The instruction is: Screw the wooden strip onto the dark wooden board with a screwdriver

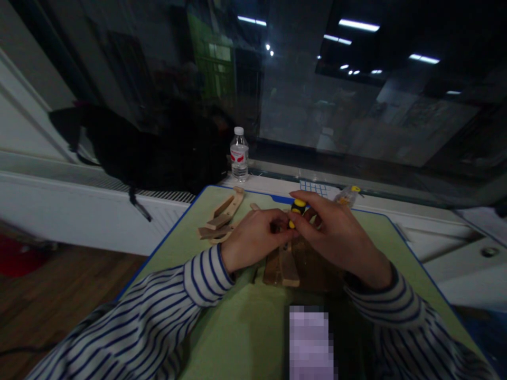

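As fingers (pixel 291 224) pinch yellow-black screwdriver (pixel 296 210), flat wood pcs (pixel 283 266)

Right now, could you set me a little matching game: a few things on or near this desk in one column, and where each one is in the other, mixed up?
Things:
1. water bottle
2. yellow-and-black screwdriver
3. loose wooden pieces
4. black bag

Places:
A. on the green mat, just left of the left hand
B. gripped by the right hand, with the left hand's fingertips at it
C. on the sill against the dark window, left of the bottle
D. standing upright on the sill beyond the mat's far edge

Pairs: 1-D, 2-B, 3-A, 4-C
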